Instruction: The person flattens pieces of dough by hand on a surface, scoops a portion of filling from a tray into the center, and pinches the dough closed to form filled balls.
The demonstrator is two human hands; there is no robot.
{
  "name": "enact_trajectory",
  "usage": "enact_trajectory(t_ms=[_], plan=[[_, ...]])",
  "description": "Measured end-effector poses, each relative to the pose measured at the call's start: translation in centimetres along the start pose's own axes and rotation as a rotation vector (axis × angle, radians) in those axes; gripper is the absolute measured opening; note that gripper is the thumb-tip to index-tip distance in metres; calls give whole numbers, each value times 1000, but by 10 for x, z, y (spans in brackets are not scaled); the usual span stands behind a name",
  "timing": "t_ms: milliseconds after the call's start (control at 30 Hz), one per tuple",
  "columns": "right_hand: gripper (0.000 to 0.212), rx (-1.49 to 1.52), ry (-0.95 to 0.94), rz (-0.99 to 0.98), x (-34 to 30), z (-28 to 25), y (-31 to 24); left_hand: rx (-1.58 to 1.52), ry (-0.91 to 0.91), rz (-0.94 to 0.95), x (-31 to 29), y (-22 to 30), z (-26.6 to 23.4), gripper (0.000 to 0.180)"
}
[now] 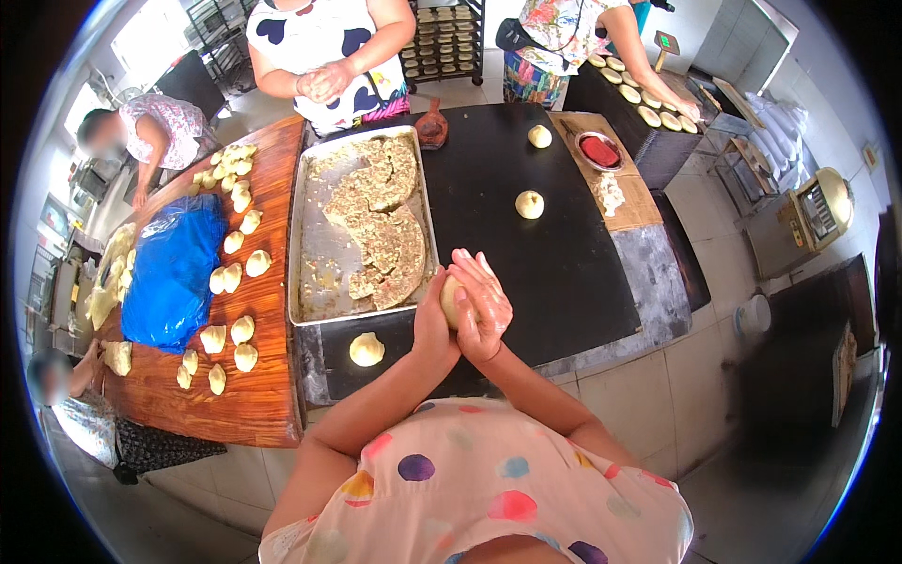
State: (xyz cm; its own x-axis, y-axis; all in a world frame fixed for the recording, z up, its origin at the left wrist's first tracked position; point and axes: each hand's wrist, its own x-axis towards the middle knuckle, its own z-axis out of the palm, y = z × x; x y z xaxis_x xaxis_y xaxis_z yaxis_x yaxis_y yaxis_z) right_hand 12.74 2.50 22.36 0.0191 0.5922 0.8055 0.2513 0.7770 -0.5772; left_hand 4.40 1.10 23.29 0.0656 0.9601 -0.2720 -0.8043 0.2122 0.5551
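Observation:
Over the dark work surface, a pale dough ball point(452, 302) is held between my two palms. My left hand point(431, 318) cups it from the left, and the fingers of my right hand point(486, 305) wrap over it from the right. Much of the ball is hidden by the hands. Just left of them lies a large metal tray point(315, 273) with a slab of crumbly brown filling point(399, 249), broken along several cracks. One dough ball point(366, 350) rests near my left forearm, and two more, a nearer one point(530, 205) and a farther one point(539, 136), sit toward the far right.
On the wooden table point(254, 404) at left lie several dough pieces and a blue plastic bag point(174, 273). A bowl of red paste point(599, 150) stands on a board at right. Co-workers stand across and left; loaded racks point(443, 42) are behind.

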Motion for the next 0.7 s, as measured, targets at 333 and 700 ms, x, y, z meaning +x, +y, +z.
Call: enact_trajectory(t_ms=[333,700], plan=[[77,-100,-517,-82,31,-25,1,324,10,-205,21,20,-26,43],[18,-86,-162,-119,-44,16,23,-248,34,-273,29,-39,-130,30]])
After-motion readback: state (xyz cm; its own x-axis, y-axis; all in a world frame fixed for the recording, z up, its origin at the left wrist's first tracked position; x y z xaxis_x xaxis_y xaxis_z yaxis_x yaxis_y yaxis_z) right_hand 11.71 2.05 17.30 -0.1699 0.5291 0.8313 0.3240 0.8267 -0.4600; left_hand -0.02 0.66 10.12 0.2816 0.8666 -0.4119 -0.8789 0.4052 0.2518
